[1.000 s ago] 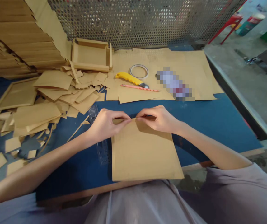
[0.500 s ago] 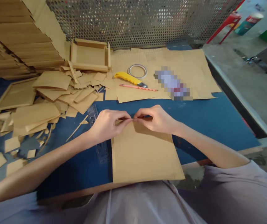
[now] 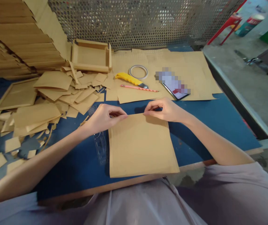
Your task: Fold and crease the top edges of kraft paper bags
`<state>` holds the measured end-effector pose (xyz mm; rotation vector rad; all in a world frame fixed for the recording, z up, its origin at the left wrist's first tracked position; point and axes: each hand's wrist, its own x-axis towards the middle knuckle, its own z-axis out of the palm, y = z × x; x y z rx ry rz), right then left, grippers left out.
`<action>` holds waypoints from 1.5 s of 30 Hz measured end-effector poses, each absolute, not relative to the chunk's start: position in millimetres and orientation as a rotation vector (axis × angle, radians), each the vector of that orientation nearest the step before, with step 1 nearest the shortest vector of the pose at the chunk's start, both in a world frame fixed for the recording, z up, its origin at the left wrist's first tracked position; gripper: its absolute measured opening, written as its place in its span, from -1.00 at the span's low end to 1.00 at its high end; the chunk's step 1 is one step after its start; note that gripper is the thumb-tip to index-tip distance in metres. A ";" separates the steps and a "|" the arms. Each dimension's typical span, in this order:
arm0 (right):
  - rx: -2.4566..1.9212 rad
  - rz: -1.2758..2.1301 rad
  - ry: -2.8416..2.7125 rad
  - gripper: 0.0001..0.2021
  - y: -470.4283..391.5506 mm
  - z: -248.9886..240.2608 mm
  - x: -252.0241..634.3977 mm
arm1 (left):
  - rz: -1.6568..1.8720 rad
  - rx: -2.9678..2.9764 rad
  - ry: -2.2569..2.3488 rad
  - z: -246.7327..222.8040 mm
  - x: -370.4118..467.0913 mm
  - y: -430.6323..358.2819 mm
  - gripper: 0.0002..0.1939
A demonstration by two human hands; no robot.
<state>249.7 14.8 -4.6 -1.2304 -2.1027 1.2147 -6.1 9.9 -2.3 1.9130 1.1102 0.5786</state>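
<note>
A sheet of brown kraft paper (image 3: 142, 145) lies before me, its near edge by the table's front edge. My left hand (image 3: 106, 117) pinches its far edge near the left corner, thumb and fingers together. At the same edge, further right, my right hand (image 3: 163, 109) pinches the paper between thumb and fingertips. A clear plastic ruler (image 3: 100, 148) lies just left of the sheet, partly covered by my left hand and wrist.
Beyond the hands lie a yellow utility knife (image 3: 128, 78), a pink pencil (image 3: 138, 88), a tape roll (image 3: 138, 72) and a phone (image 3: 175, 86) on brown sheets. Cardboard scraps (image 3: 54, 90), an open cardboard tray (image 3: 90, 56) and stacked cardboard (image 3: 14, 37) fill the left. A perforated metal panel (image 3: 134, 23) stands behind.
My hands have moved apart along the paper's far edge, left hand to the left, right hand to the right. The sheet has shifted slightly left and away from me.
</note>
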 end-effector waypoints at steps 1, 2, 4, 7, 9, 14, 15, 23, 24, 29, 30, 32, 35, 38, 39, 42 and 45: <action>-1.227 1.215 -2.108 -0.81 14.3 -4.7 249.1 | 0.580 1.904 1.112 -2.0 -5.4 8.8 -0.79; -1.216 1.212 -2.116 -0.81 13.6 -4.7 248.4 | 0.583 1.897 1.115 -1.5 -4.6 7.6 -0.80; -1.184 1.189 -2.135 -0.82 11.9 -4.9 246.7 | 0.587 1.890 1.120 -0.2 -3.0 5.4 -0.81; -1.121 1.126 -2.185 -0.83 8.5 -6.6 242.8 | 0.560 1.890 1.100 0.6 0.0 2.8 -0.82; -1.070 1.078 -2.230 -0.85 5.8 -8.6 239.3 | 0.535 1.898 1.068 0.3 2.6 1.5 -0.82; -0.973 0.976 -2.295 -0.86 -0.1 -11.9 232.3 | 0.505 1.901 1.025 2.1 8.7 -0.2 -0.81; -0.975 0.957 -2.287 -0.86 -0.6 -11.7 232.4 | 0.510 1.883 1.029 3.1 8.8 0.1 -0.81; -1.057 1.000 -2.193 -0.83 1.5 -4.3 243.8 | 0.551 1.731 1.066 5.8 -11.0 3.9 -0.82; -1.065 1.020 -2.180 -0.83 1.4 -4.0 245.1 | 0.563 1.720 1.070 5.8 -13.8 3.0 -0.82; -1.106 1.074 -2.137 -0.81 0.2 -5.7 251.7 | 0.603 1.664 1.120 5.4 -20.1 -3.2 -0.84; -1.107 1.072 -2.136 -0.81 0.0 -6.1 253.0 | 0.610 1.657 1.124 4.8 -20.4 -3.7 -0.84; -1.117 1.062 -2.135 -0.82 -0.2 -6.7 256.0 | 0.624 1.647 1.123 3.2 -21.0 -3.5 -0.84; -1.160 1.039 -2.109 -0.84 0.2 -7.3 261.3 | 0.668 1.638 1.144 1.0 -22.7 -1.5 -0.86; -1.185 1.021 -2.084 -0.84 1.1 -9.4 266.7 | 0.707 1.634 1.176 0.3 -24.4 -0.3 -0.87; -1.185 1.020 -2.082 -0.84 1.3 -10.5 268.1 | 0.709 1.631 1.179 0.4 -24.9 -0.2 -0.86; -1.186 1.021 -2.074 -0.83 1.9 -14.2 270.6 | 0.658 1.594 1.153 0.9 -26.5 0.3 -0.79; -1.182 1.025 -2.072 -0.83 2.1 -16.8 271.0 | 0.535 1.522 1.118 -0.8 -29.5 1.6 -0.68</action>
